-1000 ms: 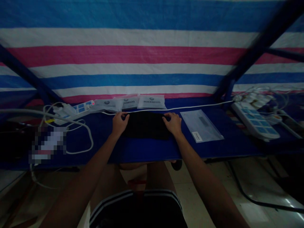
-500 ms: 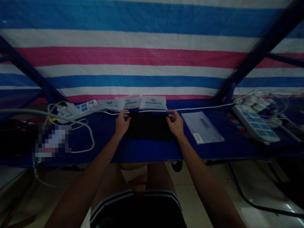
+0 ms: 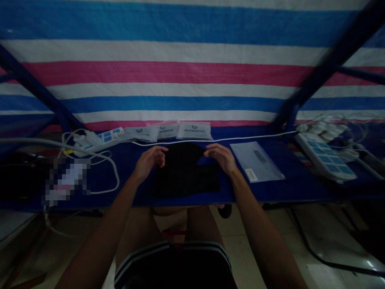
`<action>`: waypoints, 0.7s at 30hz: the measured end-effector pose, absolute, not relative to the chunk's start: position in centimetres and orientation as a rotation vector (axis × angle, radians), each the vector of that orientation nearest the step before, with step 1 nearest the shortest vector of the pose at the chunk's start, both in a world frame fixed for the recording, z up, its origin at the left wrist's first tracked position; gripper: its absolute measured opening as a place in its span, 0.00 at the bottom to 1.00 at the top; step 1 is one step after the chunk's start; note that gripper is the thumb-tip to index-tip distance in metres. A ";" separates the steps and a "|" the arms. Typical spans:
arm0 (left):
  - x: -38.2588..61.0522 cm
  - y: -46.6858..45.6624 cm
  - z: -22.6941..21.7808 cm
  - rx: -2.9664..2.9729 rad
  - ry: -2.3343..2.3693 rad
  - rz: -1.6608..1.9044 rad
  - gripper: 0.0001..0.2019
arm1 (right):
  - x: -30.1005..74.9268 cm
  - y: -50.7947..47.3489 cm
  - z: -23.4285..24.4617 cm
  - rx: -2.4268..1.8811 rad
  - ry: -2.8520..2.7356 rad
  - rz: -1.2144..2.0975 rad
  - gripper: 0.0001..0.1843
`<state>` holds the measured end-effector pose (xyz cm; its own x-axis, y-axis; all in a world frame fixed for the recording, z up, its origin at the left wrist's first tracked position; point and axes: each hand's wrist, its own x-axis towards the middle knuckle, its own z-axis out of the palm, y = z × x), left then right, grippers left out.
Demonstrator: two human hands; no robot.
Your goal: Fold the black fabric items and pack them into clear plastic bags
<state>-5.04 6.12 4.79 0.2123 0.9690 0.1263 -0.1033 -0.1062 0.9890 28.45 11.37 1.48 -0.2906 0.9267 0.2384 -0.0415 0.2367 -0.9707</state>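
A black piece of cloth (image 3: pixel 186 176) lies spread on the blue tabletop (image 3: pixel 144 192) before me, rounded at the far end and wider at the near end; the dark hides its finer detail. By its left edge is my left hand (image 3: pixel 149 161), open, with loosely bent fingers and no grip on the fabric that I can see. My right hand (image 3: pixel 221 157) is open at the other side, its fingertips close to the rounded part; whether they touch is unclear. To the right of that hand lies a clear zip bag (image 3: pixel 255 160) with a small white label.
Several printed plastic bags (image 3: pixel 194 130) lie along the back edge, with a white cable (image 3: pixel 255 137) running past them. Power strips with plugs stand on the left (image 3: pixel 110 136) and right (image 3: pixel 326 156). Blue frame posts (image 3: pixel 315 76) slant before a striped sheet (image 3: pixel 180 72).
The black cloth has gone from a folded rectangle to a larger shape, rounded at the far end and reaching nearer to me. Both hands have let go of its far corners.
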 end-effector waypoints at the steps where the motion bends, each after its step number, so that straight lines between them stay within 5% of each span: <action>1: -4.8 6.6 4.5 1.406 1.011 1.165 0.22 | 28.2 11.5 1.1 -0.946 -1.582 1.084 0.19; 4: -3.8 8.3 3.5 1.754 1.267 1.091 0.15 | 27.8 11.8 0.3 -1.102 -1.723 0.778 0.16; 11: -2.6 9.3 1.1 2.258 1.350 0.770 0.13 | 27.9 11.3 0.5 -1.137 -1.778 0.695 0.13; 21: -3.0 7.7 0.8 2.435 1.393 0.190 0.58 | 27.9 1.5 0.7 -1.083 -2.245 0.457 0.28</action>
<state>-3.03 7.75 0.79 0.5136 0.8568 -0.0468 0.8130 -0.4684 0.3460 27.87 1.45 0.72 -0.4886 0.7925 0.3649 0.5868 0.6080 -0.5348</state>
